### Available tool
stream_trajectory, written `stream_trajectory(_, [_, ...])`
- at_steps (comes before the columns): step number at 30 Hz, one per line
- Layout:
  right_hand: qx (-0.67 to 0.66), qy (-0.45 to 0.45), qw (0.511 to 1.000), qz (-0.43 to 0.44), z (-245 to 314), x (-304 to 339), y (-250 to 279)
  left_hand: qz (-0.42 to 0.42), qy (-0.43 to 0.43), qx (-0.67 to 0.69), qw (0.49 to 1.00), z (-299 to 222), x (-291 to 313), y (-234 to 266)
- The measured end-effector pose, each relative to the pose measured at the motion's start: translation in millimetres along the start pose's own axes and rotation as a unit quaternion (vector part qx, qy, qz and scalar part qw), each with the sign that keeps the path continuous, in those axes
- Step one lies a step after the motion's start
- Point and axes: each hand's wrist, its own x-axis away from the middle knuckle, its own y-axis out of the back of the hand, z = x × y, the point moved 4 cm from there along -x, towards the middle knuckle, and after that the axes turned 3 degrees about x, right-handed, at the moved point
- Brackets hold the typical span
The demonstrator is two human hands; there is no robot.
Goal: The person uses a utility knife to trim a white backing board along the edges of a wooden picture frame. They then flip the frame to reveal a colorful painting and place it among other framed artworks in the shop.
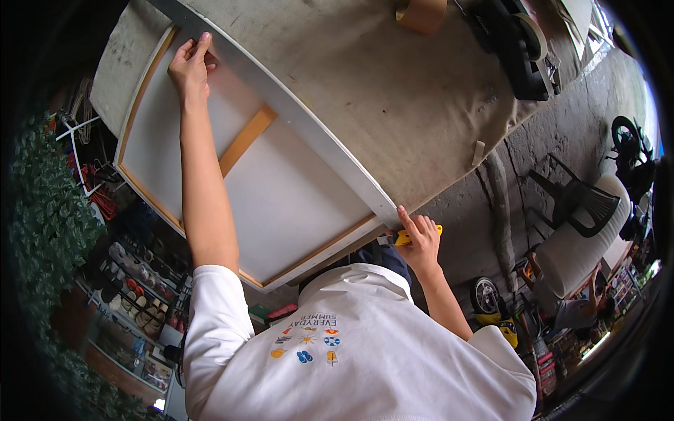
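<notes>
A stretched canvas (295, 186) lies tilted with its pale back and wooden stretcher bars facing up. A wooden crossbar (247, 140) spans its middle. Along its far right side runs a long grey-white strip (319, 137), which reaches past the canvas corner at the top. My left hand (191, 69) is at the strip's upper part, fingers bent and closed on its edge. In my right hand (421, 242) is a yellow utility knife (403, 238), its metal end pointing left by the near right corner. The right index fingertip touches the strip's end.
A brown cloth-covered table (393, 105) is under the canvas. A roll of brown tape (421, 14) and a black tape dispenser (509, 52) are at its far right. A dark plastic chair (579, 200), a large wrapped roll (583, 235) and another person (583, 312) are to the right. Shelves (140, 309) stand left.
</notes>
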Motion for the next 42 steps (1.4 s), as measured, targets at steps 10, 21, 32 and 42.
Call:
stream_trajectory(10, [0.002, -0.036, 0.998, 0.056, 9.9, 0.2, 8.4, -0.010, -0.009, 0.016, 1.000, 1.7, 1.0, -0.2])
stream_trajectory(21, [-0.011, -0.049, 0.998, 0.033, 16.7, 0.9, 5.9, -0.015, 0.000, 0.020, 1.000, -11.4, 13.1, -3.3])
stream_trajectory(32, [-0.016, -0.044, 0.999, 0.027, 18.0, 1.2, 4.3, -0.024, -0.010, 0.001, 1.000, -12.6, 14.3, -5.5])
stream_trajectory(42, [-0.011, -0.058, 0.998, 0.023, 18.2, -0.4, -0.7, -0.012, -0.247, -0.220, 0.944, -34.3, 51.0, -14.3])
